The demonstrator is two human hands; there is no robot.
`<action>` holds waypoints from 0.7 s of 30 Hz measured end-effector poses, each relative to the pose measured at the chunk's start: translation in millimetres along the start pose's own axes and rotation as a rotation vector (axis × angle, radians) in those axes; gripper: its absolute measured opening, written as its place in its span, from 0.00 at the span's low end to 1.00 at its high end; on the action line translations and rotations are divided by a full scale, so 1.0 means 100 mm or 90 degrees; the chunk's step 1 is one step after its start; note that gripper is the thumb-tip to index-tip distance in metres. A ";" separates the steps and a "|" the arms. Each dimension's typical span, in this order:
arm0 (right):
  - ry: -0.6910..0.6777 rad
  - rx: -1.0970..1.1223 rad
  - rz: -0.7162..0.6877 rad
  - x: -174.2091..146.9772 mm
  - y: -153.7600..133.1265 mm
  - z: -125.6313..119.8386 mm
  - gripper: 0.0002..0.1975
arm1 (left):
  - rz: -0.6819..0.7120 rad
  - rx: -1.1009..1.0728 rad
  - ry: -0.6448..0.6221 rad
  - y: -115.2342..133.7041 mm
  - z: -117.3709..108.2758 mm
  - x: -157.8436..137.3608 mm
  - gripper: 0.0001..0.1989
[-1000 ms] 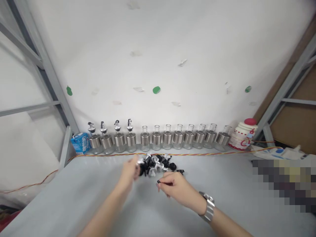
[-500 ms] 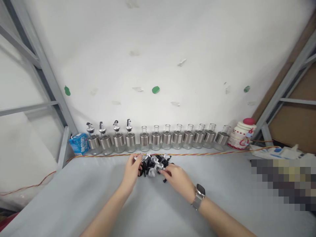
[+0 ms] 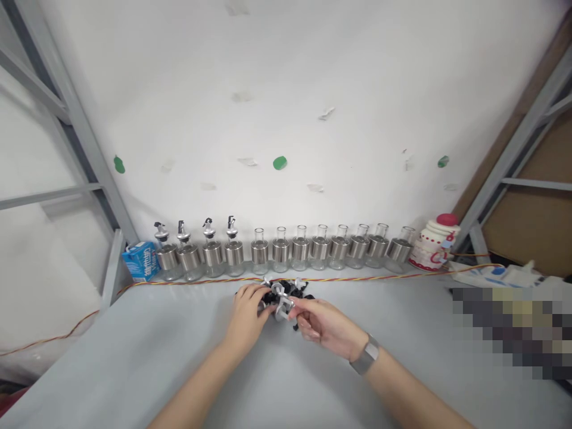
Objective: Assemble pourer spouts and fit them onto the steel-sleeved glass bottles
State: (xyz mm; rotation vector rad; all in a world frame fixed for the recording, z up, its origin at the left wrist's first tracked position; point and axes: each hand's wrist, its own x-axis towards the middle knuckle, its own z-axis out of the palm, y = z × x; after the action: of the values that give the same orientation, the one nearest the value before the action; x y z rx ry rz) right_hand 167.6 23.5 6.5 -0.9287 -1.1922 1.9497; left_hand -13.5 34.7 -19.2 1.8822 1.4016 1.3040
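Loose bottle pour spouts (image 3: 297, 289), silver with black parts, lie in a pile on the grey table. Over the pile's left side, my left hand (image 3: 246, 310) curls with its thumb and fingers round a silver-and-black pour spout (image 3: 261, 306), mostly hidden by the fingers. At the front of the pile, my right hand (image 3: 324, 322) pinches another silver pour spout (image 3: 283, 310) between thumb and forefinger. Behind the hands stands a row of glass bottles with steel bands. Several at the left, such as this bottle (image 3: 235, 253), carry spouts; the others, like this open-necked bottle (image 3: 281, 250), have none.
A blue drink carton (image 3: 141, 262) stands at the row's left end, a white-and-red cake-shaped jar (image 3: 433, 244) at its right. A twisted red-yellow wire (image 3: 192, 283) runs along the table in front of the bottles. A white model boat (image 3: 496, 275) lies far right.
My left hand has turned palm down and moved right over the pile. My right hand has rolled over, tilting the pinched spout. The camera view has shifted slightly.
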 end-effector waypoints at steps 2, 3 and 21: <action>0.004 -0.014 0.001 -0.02 -0.02 0.02 0.17 | -0.108 -0.248 0.043 0.06 -0.02 0.02 0.10; 0.007 -0.026 0.000 -0.03 -0.03 0.03 0.18 | -0.160 -0.367 0.067 0.10 -0.05 0.04 0.08; 0.299 -0.587 -0.455 1.49 -0.40 0.73 0.24 | -0.431 -0.858 0.087 0.05 -0.42 0.17 0.20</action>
State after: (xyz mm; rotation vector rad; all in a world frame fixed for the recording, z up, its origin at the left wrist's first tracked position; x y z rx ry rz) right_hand 34.2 127.5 33.0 -1.0855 -1.8102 0.5351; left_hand -47.3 40.9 10.2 0.3853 0.6787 1.4006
